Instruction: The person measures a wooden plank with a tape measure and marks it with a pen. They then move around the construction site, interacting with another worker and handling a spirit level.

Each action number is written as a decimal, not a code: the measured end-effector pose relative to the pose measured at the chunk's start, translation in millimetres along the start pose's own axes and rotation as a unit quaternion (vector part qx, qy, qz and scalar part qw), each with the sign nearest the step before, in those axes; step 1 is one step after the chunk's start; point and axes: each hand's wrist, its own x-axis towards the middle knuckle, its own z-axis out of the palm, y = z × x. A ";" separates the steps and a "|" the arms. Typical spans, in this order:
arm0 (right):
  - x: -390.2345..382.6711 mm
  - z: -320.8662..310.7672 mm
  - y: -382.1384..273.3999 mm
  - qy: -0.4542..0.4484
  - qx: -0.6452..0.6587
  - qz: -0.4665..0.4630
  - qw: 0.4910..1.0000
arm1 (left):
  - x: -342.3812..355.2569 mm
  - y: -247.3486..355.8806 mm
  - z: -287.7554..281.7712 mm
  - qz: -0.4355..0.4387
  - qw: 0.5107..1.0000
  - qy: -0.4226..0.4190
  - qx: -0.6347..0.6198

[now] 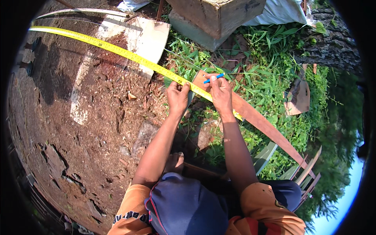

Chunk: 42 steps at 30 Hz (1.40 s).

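A yellow tape measure (129, 56) stretches from the far left, slanting down toward the middle and passing under both hands. My left hand (178, 98) is closed on it, thumb and fingers pinching its edge. Just to the right, my right hand (220, 94) grips a blue pen (214, 78), held tilted above the tape. Beneath lies a long reddish-brown wooden board (266, 123), running from the pen down to the lower right. The tape crosses this board near its far end, and part of the tape is hidden behind my right hand.
At the top stands a wooden block (219, 17) on a grey block (192, 33). A pale flat sheet (150, 41) lies on the dirt. Beside the tree trunk (333, 39) is a flat tan piece (299, 100). Several planks (309, 168) lie lower right.
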 end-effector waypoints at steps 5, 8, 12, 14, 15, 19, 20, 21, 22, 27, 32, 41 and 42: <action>2.4 5.0 9.7 -0.004 0.117 -0.001 0.993 | -2.4 1.8 4.5 0.029 0.999 0.016 0.039; 1.0 8.2 13.8 -0.020 0.005 -0.042 0.999 | -4.0 4.9 5.4 0.014 0.999 0.010 0.031; -4.1 14.5 16.3 0.000 -0.002 -0.070 0.998 | -3.5 8.0 6.1 0.010 1.000 0.010 0.017; -4.7 17.7 18.7 0.023 -0.038 -0.079 0.996 | -2.3 7.3 6.7 0.006 1.000 0.013 0.012; -4.4 18.1 20.2 0.032 -0.053 -0.090 0.994 | -1.4 6.3 6.8 0.005 1.000 0.017 0.003; -2.3 15.2 25.5 0.023 -0.083 -0.094 0.992 | 0.7 2.6 4.2 -0.016 1.000 0.009 -0.002; -2.0 14.0 26.2 0.021 -0.085 -0.101 0.991 | 0.7 2.3 3.0 -0.045 0.999 0.014 0.019; -1.5 13.2 26.4 0.019 -0.085 -0.109 0.990 | 0.8 2.2 2.2 -0.025 1.000 0.004 0.009; -1.6 12.6 26.3 0.018 -0.081 -0.105 0.991 | 0.6 2.3 1.3 -0.025 1.000 0.003 0.014; -2.9 12.8 21.8 0.007 -0.123 -0.079 0.989 | 0.2 4.3 1.7 -0.041 0.999 0.011 0.026; -3.0 12.3 17.8 0.006 -0.149 -0.089 0.985 | 0.2 4.7 5.6 -0.036 0.999 0.024 -0.001; -2.8 11.6 15.9 -0.005 -0.135 -0.090 0.987 | -1.6 8.2 7.7 -0.037 0.999 0.028 -0.011; -2.9 11.2 15.3 -0.005 -0.138 -0.086 0.987 | -1.9 8.8 7.7 -0.032 0.999 0.025 -0.012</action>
